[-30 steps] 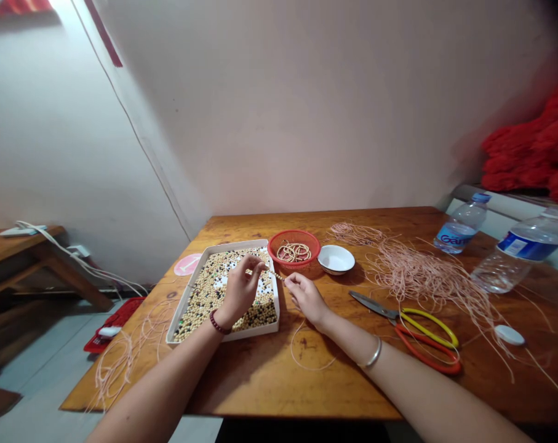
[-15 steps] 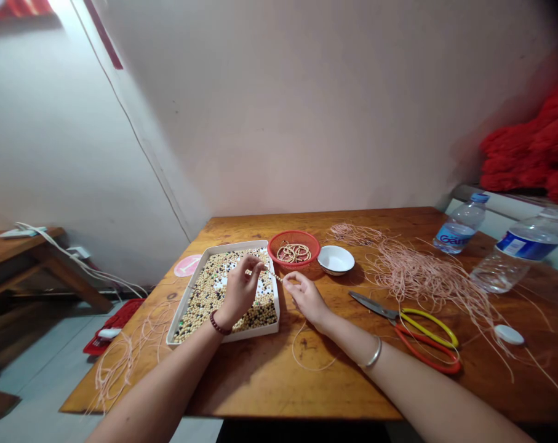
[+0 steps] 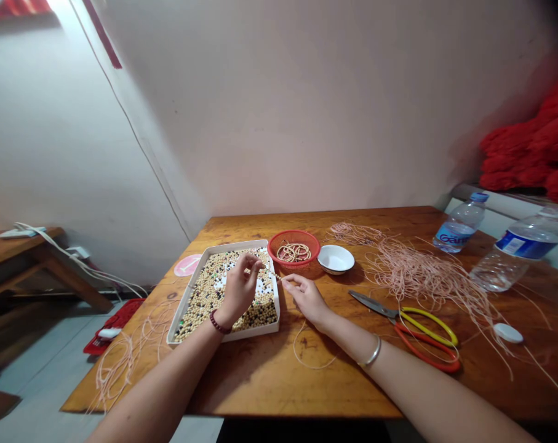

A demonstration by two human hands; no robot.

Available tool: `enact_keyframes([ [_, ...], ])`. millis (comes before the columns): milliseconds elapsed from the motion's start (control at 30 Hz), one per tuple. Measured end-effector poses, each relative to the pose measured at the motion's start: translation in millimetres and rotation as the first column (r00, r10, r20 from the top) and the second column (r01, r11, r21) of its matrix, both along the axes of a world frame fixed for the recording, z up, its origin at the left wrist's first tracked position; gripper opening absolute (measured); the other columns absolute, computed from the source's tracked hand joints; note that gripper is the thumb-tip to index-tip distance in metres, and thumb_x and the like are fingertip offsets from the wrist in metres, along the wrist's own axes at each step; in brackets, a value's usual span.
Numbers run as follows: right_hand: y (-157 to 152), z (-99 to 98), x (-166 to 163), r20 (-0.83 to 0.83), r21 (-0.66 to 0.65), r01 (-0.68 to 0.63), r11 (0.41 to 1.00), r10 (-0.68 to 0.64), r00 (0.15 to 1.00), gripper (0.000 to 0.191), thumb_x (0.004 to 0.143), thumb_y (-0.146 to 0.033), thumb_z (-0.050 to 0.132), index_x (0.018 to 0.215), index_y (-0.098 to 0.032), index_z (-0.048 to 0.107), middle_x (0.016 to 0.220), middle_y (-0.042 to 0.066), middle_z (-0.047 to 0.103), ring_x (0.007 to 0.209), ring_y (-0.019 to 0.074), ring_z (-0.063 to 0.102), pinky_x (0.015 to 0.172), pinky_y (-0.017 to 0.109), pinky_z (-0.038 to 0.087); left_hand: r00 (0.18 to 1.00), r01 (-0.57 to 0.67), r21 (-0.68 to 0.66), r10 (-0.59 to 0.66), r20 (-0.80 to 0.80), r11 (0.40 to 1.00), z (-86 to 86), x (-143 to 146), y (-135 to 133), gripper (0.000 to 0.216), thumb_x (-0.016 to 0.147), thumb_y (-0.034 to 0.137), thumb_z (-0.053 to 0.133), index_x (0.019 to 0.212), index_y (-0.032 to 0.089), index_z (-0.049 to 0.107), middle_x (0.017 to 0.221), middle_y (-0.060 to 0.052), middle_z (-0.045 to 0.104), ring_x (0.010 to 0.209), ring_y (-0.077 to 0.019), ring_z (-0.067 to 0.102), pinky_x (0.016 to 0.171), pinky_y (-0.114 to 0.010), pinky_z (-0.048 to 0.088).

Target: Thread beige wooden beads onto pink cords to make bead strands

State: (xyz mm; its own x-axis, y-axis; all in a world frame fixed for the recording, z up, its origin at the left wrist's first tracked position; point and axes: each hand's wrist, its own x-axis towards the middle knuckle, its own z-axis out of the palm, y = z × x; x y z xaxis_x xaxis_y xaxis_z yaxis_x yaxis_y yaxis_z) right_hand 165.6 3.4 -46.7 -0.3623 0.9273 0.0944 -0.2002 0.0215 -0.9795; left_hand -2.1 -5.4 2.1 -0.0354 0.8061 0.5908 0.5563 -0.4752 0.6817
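A short string of small beads [image 3: 277, 276] stretches between my two hands, above the right edge of a white tray. My left hand [image 3: 242, 282] is pinched at its left end, over the tray; the fingertips partly hide what is between them. At the other end my right hand [image 3: 307, 300] grips the string between thumb and fingers, just outside the tray's rim. Loose pinkish cord [image 3: 301, 360] curls on the table below my right hand. Many cream, black and white beads [image 3: 200, 304], with a few green ones, fill the white tray [image 3: 223, 337].
Behind the tray stand a red basket [image 3: 294, 237] holding beaded strands and a white bowl [image 3: 336, 258]. Scissors [image 3: 401, 319] lie right of my hand. Beyond them are tangled pink cords [image 3: 417, 271], a white lid [image 3: 508, 333] and two plastic bottles [image 3: 461, 224]. More cord [image 3: 122, 363] lies left.
Almost nothing differs. Both hands keep their hold on the beaded string, with only a very slight shift of the fingers.
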Motion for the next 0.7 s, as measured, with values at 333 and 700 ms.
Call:
enact_keyframes([
  [333, -1, 2.5, 5, -0.161, -0.157, -0.145, 0.977, 0.12, 0.98, 0.044, 0.083, -0.059, 0.042, 0.091, -0.018, 0.055, 0.041, -0.013, 0.018, 0.035, 0.0052, 0.008, 0.037, 0.019, 0.007, 1.0, -0.026, 0.003, 0.026, 0.013, 1.0, 0.2, -1, 1, 0.021, 0.09, 0.039, 0.049, 0.084, 0.019, 0.052, 0.078, -0.003, 0.061, 0.071, -0.0142, 0.06, 0.057, -0.021, 0.047],
  [700, 6, 1.8, 11, -0.182, -0.304, -0.346, 0.888, 0.303, 0.936, 0.071, 0.086, -0.07, 0.025, 0.09, -0.014, 0.068, 0.078, 0.009, 0.067, 0.067, 0.0133, 0.063, 0.058, 0.022, 0.041, 0.992, 0.095, -0.023, -0.096, -0.082, 0.995, 2.5, 2, -3, 0.019, 0.09, 0.036, 0.05, 0.084, 0.019, 0.055, 0.076, -0.002, 0.061, 0.067, -0.0124, 0.056, 0.056, -0.021, 0.045],
])
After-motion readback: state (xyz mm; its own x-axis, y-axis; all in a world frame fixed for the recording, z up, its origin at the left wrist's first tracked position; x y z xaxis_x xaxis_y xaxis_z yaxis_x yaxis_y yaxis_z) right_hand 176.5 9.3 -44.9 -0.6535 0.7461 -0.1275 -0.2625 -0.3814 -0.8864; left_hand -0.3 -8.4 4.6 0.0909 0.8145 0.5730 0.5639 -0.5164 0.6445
